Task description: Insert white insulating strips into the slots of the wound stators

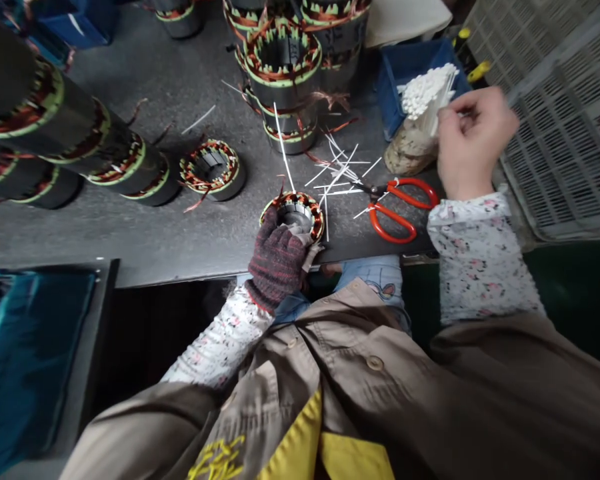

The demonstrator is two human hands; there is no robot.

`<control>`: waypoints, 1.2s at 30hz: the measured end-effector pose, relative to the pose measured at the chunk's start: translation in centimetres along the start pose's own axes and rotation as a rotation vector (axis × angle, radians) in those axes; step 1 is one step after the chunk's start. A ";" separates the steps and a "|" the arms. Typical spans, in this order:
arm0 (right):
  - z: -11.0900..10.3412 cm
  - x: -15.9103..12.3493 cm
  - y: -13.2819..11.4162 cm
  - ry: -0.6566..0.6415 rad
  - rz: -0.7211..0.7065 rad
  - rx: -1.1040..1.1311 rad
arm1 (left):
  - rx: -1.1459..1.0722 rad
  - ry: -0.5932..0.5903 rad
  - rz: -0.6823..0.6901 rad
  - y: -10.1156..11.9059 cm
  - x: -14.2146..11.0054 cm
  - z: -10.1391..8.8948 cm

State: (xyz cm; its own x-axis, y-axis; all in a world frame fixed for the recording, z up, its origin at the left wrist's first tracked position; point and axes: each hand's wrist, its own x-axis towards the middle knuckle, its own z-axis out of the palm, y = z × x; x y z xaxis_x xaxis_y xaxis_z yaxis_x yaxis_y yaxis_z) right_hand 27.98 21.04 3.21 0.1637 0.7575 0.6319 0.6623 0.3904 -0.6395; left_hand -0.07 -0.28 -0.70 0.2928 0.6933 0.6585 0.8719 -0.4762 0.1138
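Note:
My left hand (279,257), in a dark knitted glove, grips a motor stator (296,212) with copper windings at the near edge of the grey table (180,87). A thin white strip (283,148) sticks up out of the stator. My right hand (473,141), bare, reaches into a bundle of white strips (429,93) that stands in a bag (406,150) at the right. Its fingers pinch at the strips. Whether it has hold of one I cannot make out.
Red-handled scissors (397,207) and loose white strips (337,170) lie between my hands. More stators stand at the back (283,60), one alone (213,170), and stacks lie at the left (70,133). A blue bin (410,63) and white plastic crates (565,113) are at the right.

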 end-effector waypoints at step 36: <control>-0.9 -18.6 -10.2 -0.610 0.002 0.616 | -0.345 -0.045 -0.353 0.5 -1.4 0.1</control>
State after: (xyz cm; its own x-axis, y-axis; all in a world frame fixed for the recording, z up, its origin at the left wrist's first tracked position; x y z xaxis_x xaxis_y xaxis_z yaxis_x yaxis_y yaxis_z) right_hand 18.81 2.54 -1.60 -0.3731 0.8379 0.3985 0.1190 0.4692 -0.8750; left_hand 0.01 -1.44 -1.58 0.0263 0.8637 0.5032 0.7426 -0.3539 0.5686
